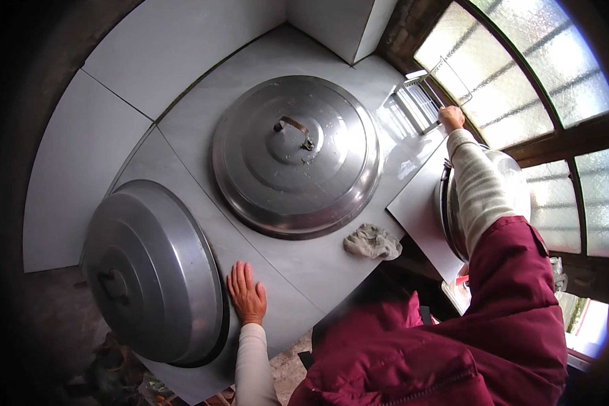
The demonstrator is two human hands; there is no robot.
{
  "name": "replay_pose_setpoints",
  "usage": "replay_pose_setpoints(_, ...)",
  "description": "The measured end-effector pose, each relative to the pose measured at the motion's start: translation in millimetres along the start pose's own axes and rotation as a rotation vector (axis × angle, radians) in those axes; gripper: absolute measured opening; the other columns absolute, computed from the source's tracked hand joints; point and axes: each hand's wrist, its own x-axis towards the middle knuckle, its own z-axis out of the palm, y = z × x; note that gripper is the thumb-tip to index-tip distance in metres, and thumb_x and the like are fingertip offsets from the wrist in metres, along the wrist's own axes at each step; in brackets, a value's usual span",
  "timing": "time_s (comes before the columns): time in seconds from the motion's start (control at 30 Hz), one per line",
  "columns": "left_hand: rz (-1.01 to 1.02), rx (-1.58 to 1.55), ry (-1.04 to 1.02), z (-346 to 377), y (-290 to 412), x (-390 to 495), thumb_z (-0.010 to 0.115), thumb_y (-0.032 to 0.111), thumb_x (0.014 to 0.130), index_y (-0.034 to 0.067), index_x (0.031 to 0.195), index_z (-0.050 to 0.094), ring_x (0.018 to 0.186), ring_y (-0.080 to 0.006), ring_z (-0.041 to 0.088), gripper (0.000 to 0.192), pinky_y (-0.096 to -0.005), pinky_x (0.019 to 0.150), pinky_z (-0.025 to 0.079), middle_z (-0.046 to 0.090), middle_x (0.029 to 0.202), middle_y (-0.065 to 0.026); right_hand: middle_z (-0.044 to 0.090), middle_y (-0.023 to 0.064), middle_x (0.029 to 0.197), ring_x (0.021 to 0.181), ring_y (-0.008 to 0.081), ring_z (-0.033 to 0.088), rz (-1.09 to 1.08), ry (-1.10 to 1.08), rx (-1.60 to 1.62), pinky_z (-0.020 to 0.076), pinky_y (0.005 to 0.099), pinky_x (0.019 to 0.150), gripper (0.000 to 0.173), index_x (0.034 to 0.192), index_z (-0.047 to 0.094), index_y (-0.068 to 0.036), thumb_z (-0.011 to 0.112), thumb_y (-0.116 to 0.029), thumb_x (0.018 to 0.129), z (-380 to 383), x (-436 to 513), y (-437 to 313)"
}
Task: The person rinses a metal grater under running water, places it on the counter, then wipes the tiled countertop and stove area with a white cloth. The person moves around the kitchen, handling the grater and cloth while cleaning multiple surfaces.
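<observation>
My left hand (247, 297) rests palm down on the pale tiled counter (294, 274), with nothing in it. Just left of its fingers is the rim of a large domed aluminium lid (157, 264). My right hand (451, 119) reaches to the window side, its fingers closed at the end of a slatted metal wire rack (418, 104); the fingertips are hidden. A second large aluminium lid (294, 198) with a strap handle (295, 127) covers the middle of the counter. Nearer to me, a crumpled greyish cloth (373, 241) lies by the counter's edge.
Frosted windows (497, 76) line the right side, behind the rack. Under my right forearm stands a round metal pot (445, 213) on a lower pale surface (424, 203). Tiled walls (203, 45) close off the back and left. Droplets show on the middle lid.
</observation>
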Motion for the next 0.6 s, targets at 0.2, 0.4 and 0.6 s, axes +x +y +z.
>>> replay_pose_setpoints(0.2,0.008,0.019,0.023,3,0,-3,0.050,0.025,0.089,0.004,0.145,0.034,0.140,-0.0321,0.030,0.061,-0.0493,0.116,0.020,0.034,0.150,-0.0145,0.050,0.0312,0.125,0.114,0.0469,0.052,-0.514,0.196,0.055,0.0450,0.0528,0.095,0.045,0.115,0.057,-0.001,0.065,-0.035,0.086,-24,-99,-45)
replay_pose_setpoints(0.4,0.024,0.016,0.050,5,-1,-3,0.050,0.024,0.090,0.004,0.145,0.034,0.140,-0.0318,0.030,0.061,-0.0490,0.115,0.020,0.033,0.151,-0.0142,0.060,0.0126,0.094,0.087,0.0330,0.061,-1.199,-0.430,0.133,0.0494,0.0443,0.080,0.051,0.118,0.050,-0.014,0.077,-0.030,0.078,6,-286,25)
replay_pose_setpoints(0.6,0.029,0.015,0.063,6,-1,-3,0.051,0.023,0.091,0.005,0.146,0.033,0.140,-0.0314,0.029,0.061,-0.0482,0.116,0.019,0.033,0.151,-0.0134,0.051,0.0126,0.111,0.106,0.0331,0.052,-1.175,-0.453,0.008,0.0478,0.0411,0.088,0.060,0.121,0.055,-0.019,0.081,-0.016,0.068,17,-387,128)
